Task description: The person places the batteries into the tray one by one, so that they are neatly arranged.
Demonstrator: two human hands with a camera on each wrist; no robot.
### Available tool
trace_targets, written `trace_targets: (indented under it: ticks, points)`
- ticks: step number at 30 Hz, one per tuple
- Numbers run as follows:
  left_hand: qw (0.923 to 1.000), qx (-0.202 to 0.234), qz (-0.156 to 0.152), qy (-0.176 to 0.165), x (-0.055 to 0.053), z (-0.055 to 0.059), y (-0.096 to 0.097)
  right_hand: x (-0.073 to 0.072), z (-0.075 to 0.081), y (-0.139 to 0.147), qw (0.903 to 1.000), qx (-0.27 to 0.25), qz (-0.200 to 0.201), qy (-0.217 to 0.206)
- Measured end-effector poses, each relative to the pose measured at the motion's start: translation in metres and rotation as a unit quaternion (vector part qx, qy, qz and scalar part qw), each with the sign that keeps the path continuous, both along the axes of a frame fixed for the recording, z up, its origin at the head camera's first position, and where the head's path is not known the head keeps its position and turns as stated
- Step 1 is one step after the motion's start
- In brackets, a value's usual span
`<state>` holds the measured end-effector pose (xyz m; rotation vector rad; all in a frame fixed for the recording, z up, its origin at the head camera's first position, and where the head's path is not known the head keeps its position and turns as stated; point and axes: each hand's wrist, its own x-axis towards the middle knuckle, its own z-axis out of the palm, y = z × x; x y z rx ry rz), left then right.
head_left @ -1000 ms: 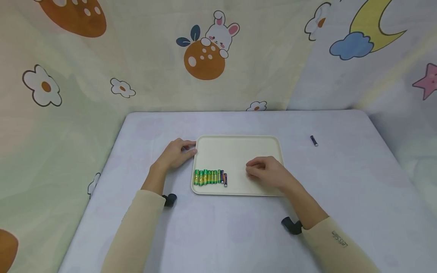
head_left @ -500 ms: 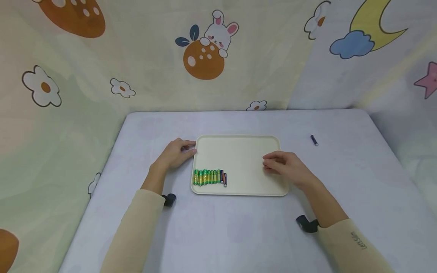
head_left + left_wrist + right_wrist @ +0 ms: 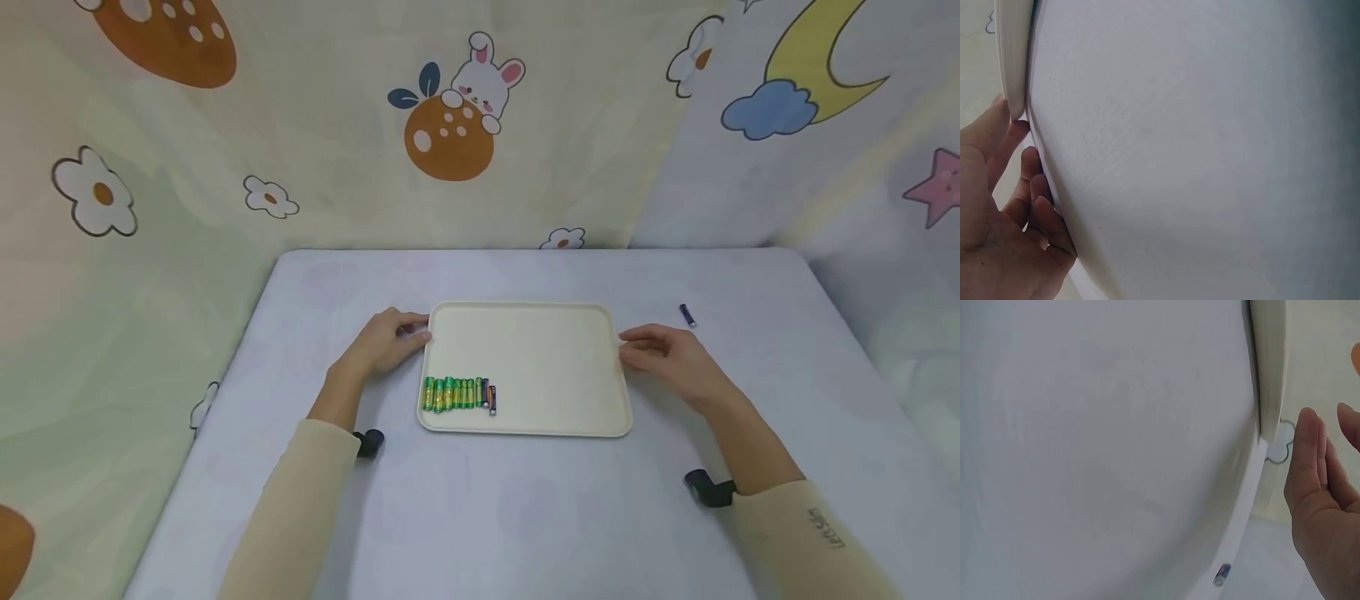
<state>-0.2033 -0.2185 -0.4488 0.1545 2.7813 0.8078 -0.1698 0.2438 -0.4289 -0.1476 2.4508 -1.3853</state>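
A cream rectangular tray (image 3: 555,358) lies on the table. Its lower left corner holds a row of several green batteries (image 3: 448,393), with two dark blue ones (image 3: 492,402) at the row's right end. My left hand (image 3: 381,342) pinches the tray's left rim; in the left wrist view the thumb (image 3: 991,122) is on the rim and a finger is beneath it. My right hand (image 3: 670,357) hovers beside the tray's right edge, fingers extended and holding nothing. In the right wrist view a gap shows between those fingertips and the tray (image 3: 1270,375).
A single dark blue battery (image 3: 687,316) lies on the table beyond my right hand, off the tray. White cloth covers the table (image 3: 517,508). Behind it hangs a printed curtain (image 3: 337,125).
My right hand has moved right, from over the tray to just outside its right edge. The left hand stays at the left rim, and the batteries keep their places.
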Motion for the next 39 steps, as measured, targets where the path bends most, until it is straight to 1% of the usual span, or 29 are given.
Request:
trace_targets:
  ticks: [6, 9, 13, 17, 21, 23, 26, 30, 36, 39]
  points:
    - [1.0000, -0.002, 0.001, -0.005, -0.001, 0.000, -0.003, -0.005, 0.003, 0.016, 0.9991, 0.041, -0.005, 0.005]
    - [1.0000, -0.005, 0.003, -0.004, -0.001, 0.000, -0.005, -0.008, 0.002, 0.022, 0.9990, 0.044, -0.007, 0.005]
    - [1.0000, -0.007, 0.006, -0.001, 0.000, -0.001, -0.008, -0.013, -0.002, 0.031, 0.9988, 0.046, -0.013, 0.014]
    - [1.0000, -0.003, -0.001, 0.001, 0.000, -0.001, -0.008, -0.016, -0.004, 0.045, 0.9975, 0.066, -0.021, 0.018]
    - [1.0000, -0.002, -0.007, 0.002, 0.000, -0.001, -0.007, -0.020, 0.000, 0.060, 0.9950, 0.091, -0.035, 0.021]
    - [1.0000, -0.002, -0.004, 0.000, 0.000, -0.001, -0.007, -0.024, 0.004, 0.066, 0.9936, 0.101, -0.044, 0.024]
    - [1.0000, -0.001, -0.002, -0.003, -0.001, 0.000, -0.005, -0.029, 0.008, 0.077, 0.9919, 0.115, -0.048, 0.025]
    - [1.0000, 0.005, -0.001, -0.008, -0.002, -0.002, -0.002, -0.032, 0.010, 0.092, 0.9898, 0.132, -0.051, 0.015]
    - [0.9999, 0.002, 0.001, -0.011, -0.003, -0.003, -0.002, -0.038, 0.007, 0.098, 0.9876, 0.139, -0.073, -0.001]
    - [0.9999, 0.002, 0.001, -0.011, -0.002, -0.002, -0.002, -0.043, 0.005, 0.100, 0.9853, 0.150, -0.081, 0.006]
